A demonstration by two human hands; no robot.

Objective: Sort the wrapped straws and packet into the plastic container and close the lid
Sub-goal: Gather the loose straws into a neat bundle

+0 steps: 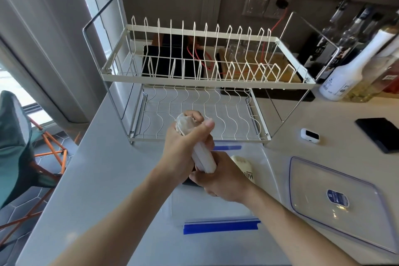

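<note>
Holding a bundle of wrapped straws (204, 157) above the open plastic container (212, 207) on the bench (103, 179), head view: left hand (183, 151) closed around the bundle's upper part, right hand (220, 177) closed around its lower end. A cream packet (243, 165) lies inside the container, just right of the hands. The clear lid (336, 203) rests on the bench to the right, near a wire dish rack (198, 75).

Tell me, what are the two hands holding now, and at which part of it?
Both grip one bundle of wrapped straws: the left hand around its upper part, the right hand at its lower end, above the plastic container.
</note>
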